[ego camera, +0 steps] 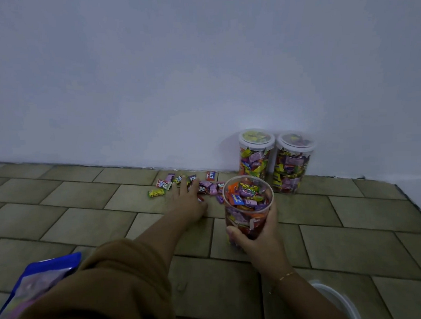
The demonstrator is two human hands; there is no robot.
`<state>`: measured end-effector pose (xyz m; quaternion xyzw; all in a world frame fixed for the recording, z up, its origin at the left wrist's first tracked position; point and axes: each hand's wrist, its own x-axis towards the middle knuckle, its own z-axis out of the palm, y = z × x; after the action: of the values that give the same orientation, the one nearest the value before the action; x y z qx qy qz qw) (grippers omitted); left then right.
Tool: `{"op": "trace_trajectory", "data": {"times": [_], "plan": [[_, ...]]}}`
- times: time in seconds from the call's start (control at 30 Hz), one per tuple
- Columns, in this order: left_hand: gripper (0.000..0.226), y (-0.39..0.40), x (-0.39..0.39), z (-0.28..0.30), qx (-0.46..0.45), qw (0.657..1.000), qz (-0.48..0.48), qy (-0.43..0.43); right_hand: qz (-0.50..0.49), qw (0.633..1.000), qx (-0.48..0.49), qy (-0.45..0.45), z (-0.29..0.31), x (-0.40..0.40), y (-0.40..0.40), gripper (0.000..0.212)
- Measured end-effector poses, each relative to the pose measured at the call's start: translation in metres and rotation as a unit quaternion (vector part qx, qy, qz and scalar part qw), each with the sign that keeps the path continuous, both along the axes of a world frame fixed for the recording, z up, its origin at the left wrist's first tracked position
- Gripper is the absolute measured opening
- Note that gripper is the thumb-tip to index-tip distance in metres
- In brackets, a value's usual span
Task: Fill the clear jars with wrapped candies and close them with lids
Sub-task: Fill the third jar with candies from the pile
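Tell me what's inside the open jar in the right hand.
The open jar, gripped by the right hand, holds wrapped candies in purple, orange, yellow and blue, piled nearly to the rim. It has no lid. The palm and fingers cover the lower part, so the bottom layer cannot be seen.

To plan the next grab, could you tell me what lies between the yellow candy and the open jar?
In the head view, the left hand resting on loose wrapped candies.
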<state>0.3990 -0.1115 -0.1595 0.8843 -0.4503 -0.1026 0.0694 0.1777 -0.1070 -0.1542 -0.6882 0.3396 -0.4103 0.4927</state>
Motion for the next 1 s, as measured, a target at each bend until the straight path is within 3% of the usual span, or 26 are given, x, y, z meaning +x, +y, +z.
{"op": "trace_trajectory", "data": {"times": [0.13,0.23,0.33,0.67,0.8,0.9,1.0], "plan": [[0.061,-0.001,0.01,-0.007,-0.003,1.0,-0.01,0.023,0.007,1.0,-0.004,0.002,-0.001,0.003,-0.004,0.109],[0.042,0.009,0.006,-0.017,-0.097,0.994,-0.034,-0.024,0.006,1.0,-0.002,0.0,0.001,0.004,-0.004,0.108],[0.031,0.018,-0.001,-0.02,-0.189,0.981,-0.049,0.002,0.007,1.0,0.0,-0.007,0.004,0.005,-0.004,0.107],[0.038,0.074,-0.032,-0.021,-0.189,0.981,-0.04,0.014,0.02,1.0,-0.003,-0.003,0.009,-0.007,0.013,0.099],[0.039,0.097,-0.042,-0.018,-0.23,0.972,-0.022,0.036,0.025,1.0,0.0,0.008,0.007,-0.018,0.03,0.104],[0.032,0.107,-0.054,-0.01,-0.299,0.949,0.047,0.086,0.03,0.999,0.0,0.011,0.005,-0.025,0.041,0.103],[0.03,0.116,-0.074,0.007,-0.38,0.896,0.152,0.17,0.031,0.999,-0.002,0.021,0.005,-0.032,0.052,0.104]]}}
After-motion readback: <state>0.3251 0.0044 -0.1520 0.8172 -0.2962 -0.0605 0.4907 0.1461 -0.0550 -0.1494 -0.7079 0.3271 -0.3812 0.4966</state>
